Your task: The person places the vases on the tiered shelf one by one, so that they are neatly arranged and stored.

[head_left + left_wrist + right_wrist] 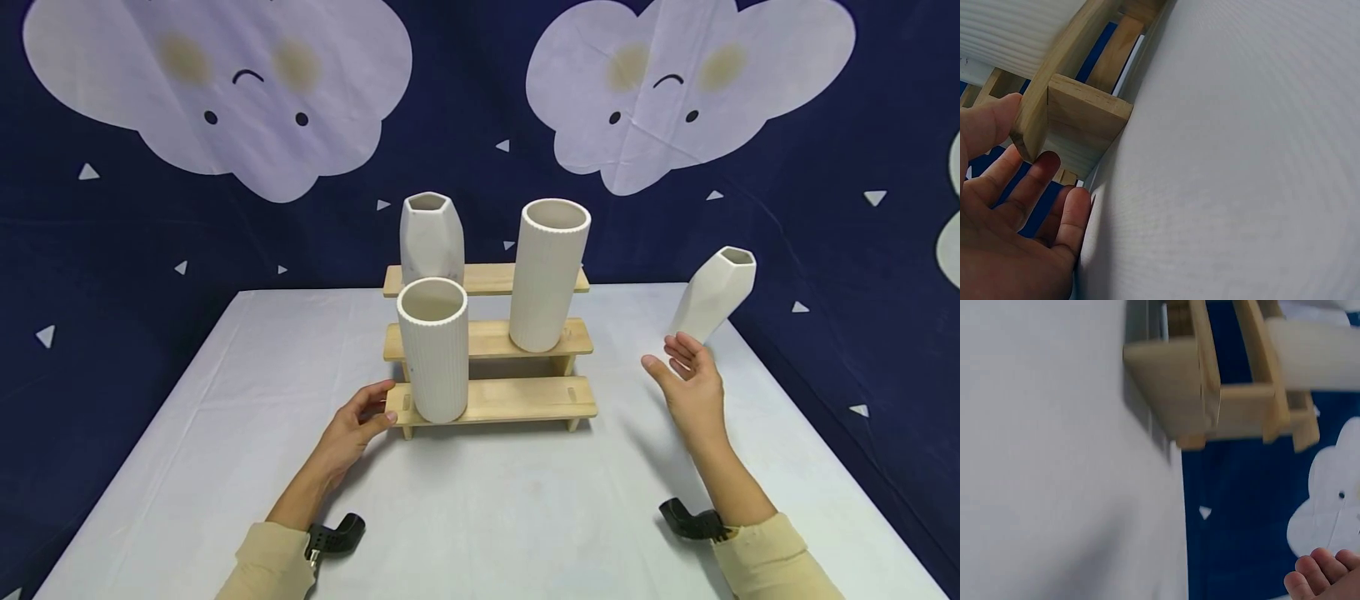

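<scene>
My left hand [352,429] holds the left end of a three-step wooden shelf [517,400], the thumb over the lowest board and the fingers below it, as the left wrist view shows. On that board stands a white ribbed vase [435,358]. A taller ribbed vase [549,275] is on the middle step, at the right. The top step bears a white faceted vase [432,237], partly hidden by the front one. My right hand [693,392] is off to the right with fingers loosely bent and thumb apart, in front of a second faceted vase [712,292], whose base it hides.
A white cloth covers the table [510,517]. Behind it hangs a dark blue curtain [465,100] with clouds and small triangles. Each wrist wears a black camera mount, such as the left mount [341,533] and the right mount [686,521].
</scene>
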A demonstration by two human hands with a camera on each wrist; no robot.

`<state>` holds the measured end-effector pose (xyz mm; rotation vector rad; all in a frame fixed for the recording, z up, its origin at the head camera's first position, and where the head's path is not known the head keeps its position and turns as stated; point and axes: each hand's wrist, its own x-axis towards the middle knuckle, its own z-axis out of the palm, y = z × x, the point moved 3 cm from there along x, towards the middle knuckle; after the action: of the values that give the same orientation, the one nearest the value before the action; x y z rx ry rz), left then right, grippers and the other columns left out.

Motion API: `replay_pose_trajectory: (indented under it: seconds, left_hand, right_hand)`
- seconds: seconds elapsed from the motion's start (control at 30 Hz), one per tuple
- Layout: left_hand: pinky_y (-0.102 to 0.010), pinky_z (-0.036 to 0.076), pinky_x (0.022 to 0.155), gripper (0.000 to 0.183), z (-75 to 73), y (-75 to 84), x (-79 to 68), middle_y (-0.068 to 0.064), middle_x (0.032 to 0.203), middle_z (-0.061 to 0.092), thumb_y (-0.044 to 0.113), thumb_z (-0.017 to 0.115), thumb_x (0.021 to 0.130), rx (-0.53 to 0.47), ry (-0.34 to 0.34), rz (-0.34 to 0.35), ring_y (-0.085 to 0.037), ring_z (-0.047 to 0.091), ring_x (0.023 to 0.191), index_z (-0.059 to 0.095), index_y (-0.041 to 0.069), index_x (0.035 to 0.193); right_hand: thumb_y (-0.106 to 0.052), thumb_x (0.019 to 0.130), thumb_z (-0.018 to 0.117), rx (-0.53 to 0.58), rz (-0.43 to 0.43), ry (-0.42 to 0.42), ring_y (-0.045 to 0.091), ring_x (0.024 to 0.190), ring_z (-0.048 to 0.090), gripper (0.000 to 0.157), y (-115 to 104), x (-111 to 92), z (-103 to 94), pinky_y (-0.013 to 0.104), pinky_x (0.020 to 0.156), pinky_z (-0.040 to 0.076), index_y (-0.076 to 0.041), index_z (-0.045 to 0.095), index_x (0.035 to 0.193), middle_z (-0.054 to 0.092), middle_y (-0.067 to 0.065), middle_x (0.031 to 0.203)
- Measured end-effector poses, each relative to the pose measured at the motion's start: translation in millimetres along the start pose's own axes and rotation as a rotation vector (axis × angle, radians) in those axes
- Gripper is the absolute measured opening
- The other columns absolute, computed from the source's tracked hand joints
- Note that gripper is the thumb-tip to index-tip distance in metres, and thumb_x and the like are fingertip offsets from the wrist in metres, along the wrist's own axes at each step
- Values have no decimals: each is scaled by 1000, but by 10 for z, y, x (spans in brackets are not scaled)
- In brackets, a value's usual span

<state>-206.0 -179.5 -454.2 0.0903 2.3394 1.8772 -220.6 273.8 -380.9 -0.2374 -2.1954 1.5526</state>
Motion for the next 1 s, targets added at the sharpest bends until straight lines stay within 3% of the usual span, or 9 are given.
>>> replay_pose_trajectory:
  seconds: [0.33, 0.73, 1.0]
  left_hand:
    - [-28, 42, 91, 54, 2, 4, -4, -13, 134, 47, 19, 63, 90, -1, -6, -4, -29, 46, 121, 41, 16, 140]
    - [-24, 42, 89, 55, -7, 15, -10, -16, 134, 46, 18, 63, 90, -8, -13, 5, -27, 46, 119, 40, 14, 141]
    - [-27, 42, 90, 55, -14, 3, -6, -16, 132, 48, 19, 63, 90, 6, 0, 4, -25, 48, 116, 41, 14, 140]
  right_hand:
    - [-26, 83, 71, -50, 76, 126, 13, 122, 48, 69, 192, 303, -276, 31, 108, 36, -8, 37, 141, 49, 8, 136]
    - [-35, 83, 70, -129, 147, 210, 16, 132, 43, 73, 375, 641, -540, 30, 111, 31, -15, 33, 143, 44, 5, 146]
    - [-32, 84, 69, -128, 167, 185, 15, 137, 38, 77, 421, 865, -614, 29, 113, 28, -15, 27, 146, 38, 6, 149]
